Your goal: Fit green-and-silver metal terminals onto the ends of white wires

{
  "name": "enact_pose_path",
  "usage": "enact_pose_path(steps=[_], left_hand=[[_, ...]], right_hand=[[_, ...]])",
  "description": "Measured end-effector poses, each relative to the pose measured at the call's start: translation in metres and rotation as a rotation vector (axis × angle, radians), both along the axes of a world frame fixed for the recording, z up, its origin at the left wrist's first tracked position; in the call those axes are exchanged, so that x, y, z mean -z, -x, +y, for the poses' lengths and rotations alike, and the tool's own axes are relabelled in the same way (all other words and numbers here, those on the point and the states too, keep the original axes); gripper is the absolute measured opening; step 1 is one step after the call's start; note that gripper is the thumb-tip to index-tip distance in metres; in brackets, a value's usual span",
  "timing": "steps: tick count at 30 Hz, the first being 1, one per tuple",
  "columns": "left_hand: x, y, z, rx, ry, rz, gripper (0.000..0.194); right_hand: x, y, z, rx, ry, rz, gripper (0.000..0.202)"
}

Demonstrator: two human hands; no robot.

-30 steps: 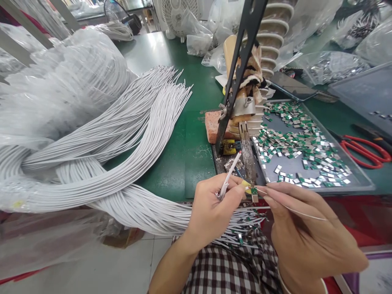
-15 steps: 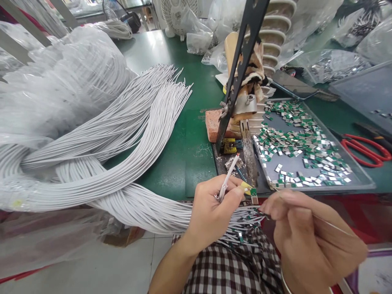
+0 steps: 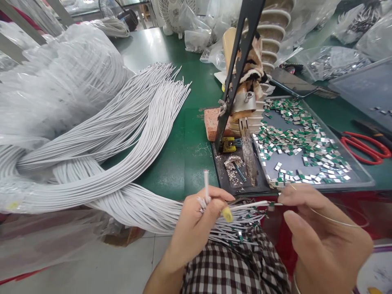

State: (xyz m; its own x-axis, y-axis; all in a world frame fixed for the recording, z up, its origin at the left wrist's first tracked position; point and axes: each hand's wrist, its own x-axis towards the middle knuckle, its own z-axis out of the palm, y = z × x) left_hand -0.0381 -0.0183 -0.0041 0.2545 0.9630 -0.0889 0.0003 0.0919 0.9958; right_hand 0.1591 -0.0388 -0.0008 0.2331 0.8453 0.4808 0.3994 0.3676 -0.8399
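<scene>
My left hand [image 3: 194,228] is closed around several short white cable ends. One white cable [image 3: 206,183] points up from between the fingers, and a yellow-ended piece [image 3: 227,214], its kind unclear, sticks out by the thumb. To the right, my right hand [image 3: 327,232] pinches a thin solder wire [image 3: 333,222] that loops behind the fingers. Near its fingertips lies a cable end with a small green circuit board [image 3: 271,205]; whether the fingers touch it is unclear. Below both hands, a bundle of white cables [image 3: 153,208] ends in small boards over a checked cloth.
A soldering iron [image 3: 248,155] points down from a black stand [image 3: 237,77] beside a brick [image 3: 211,124]. At right, a clear tray [image 3: 364,177] holds many small boards, with red-handled scissors [image 3: 364,149] beyond. Bagged cables [image 3: 70,81] fill the left.
My left hand has moved left and down, away from the iron; the board no longer shows at the yellow piece. My right hand's thumb has spread from its fingers, and a board-ended cable shows near them.
</scene>
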Motion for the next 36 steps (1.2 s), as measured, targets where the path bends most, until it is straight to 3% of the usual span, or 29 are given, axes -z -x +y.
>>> enact_pose_path(steps=[3,6,10,12,15,21,25,29,34,36], left_hand=[[-0.004,-0.005,-0.006,0.180,-0.037,0.139,0.018],[-0.006,-0.013,-0.009,0.244,-0.061,0.192,0.019],[-0.004,-0.013,-0.010,0.215,-0.106,0.217,0.018],[-0.003,-0.011,-0.010,0.171,-0.194,0.198,0.007],[-0.002,-0.010,-0.009,0.073,-0.272,0.151,0.019],[-0.003,-0.015,-0.009,-0.004,-0.274,0.164,0.030],[-0.003,-0.016,-0.008,-0.017,-0.293,0.170,0.026],[0.001,-0.017,-0.005,-0.033,-0.330,0.144,0.019],[0.003,-0.016,-0.003,-0.021,-0.373,0.154,0.018],[0.002,-0.015,-0.004,-0.016,-0.360,0.141,0.020]], right_hand=[[-0.007,0.003,0.003,-0.137,0.002,-0.225,0.013],[-0.011,0.013,0.003,-0.309,0.020,-0.280,0.012],[-0.010,0.018,0.000,-0.273,0.045,-0.198,0.011],[-0.009,0.016,-0.001,-0.236,0.075,-0.169,0.010],[-0.009,0.011,-0.001,-0.312,0.127,-0.108,0.016],[-0.010,0.008,-0.001,-0.376,0.199,0.015,0.025],[-0.010,0.009,-0.001,-0.316,0.228,0.015,0.023],[-0.011,0.010,0.000,-0.370,0.311,0.103,0.016],[-0.016,0.000,0.004,-0.423,0.435,-0.148,0.031],[-0.013,-0.013,0.012,-0.392,0.370,-0.296,0.031]])
